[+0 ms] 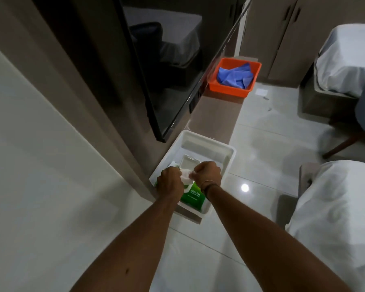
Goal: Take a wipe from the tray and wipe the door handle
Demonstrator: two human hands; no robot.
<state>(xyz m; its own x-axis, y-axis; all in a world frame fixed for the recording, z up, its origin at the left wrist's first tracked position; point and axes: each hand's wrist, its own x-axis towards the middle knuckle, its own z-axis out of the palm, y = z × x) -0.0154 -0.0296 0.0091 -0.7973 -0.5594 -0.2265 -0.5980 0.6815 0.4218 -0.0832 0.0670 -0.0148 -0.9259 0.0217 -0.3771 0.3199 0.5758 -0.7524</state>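
Currently, left hand and right hand both pinch closed on the wipe between them, directly above the green pack in the white tray; uneven pulling may tear it or drag extra wipes out.

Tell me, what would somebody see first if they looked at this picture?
Two bare arms reach forward to a white tray on a narrow ledge, where the left hand and right hand together hold a white wipe over a green wipes pack. Farther along the ledge, a bright orange tub holds crumpled blue cloth. It is the loudest colour in this grey room.
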